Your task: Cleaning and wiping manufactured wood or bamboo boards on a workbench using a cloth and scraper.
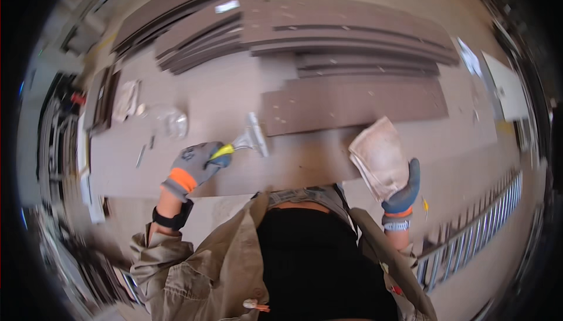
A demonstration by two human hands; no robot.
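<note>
The left hand (196, 165) (gloved) has its fingers closed around a scraper (246, 142) on the brown board (352, 104); the right hand (402, 195) grips a folded cloth (380, 155), raised beside the board.

grey-orange gloves (193, 168), yellow-handled scraper (246, 142), brown boards (352, 104)

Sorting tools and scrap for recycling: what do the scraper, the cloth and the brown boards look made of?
Scraper: shiny metal blade, yellow handle, probably plastic. Cloth: folded off-white fabric, stained. Brown boards: matte, flat, straight-edged; likely laminated wood panel, though it is hard to tell.
</note>
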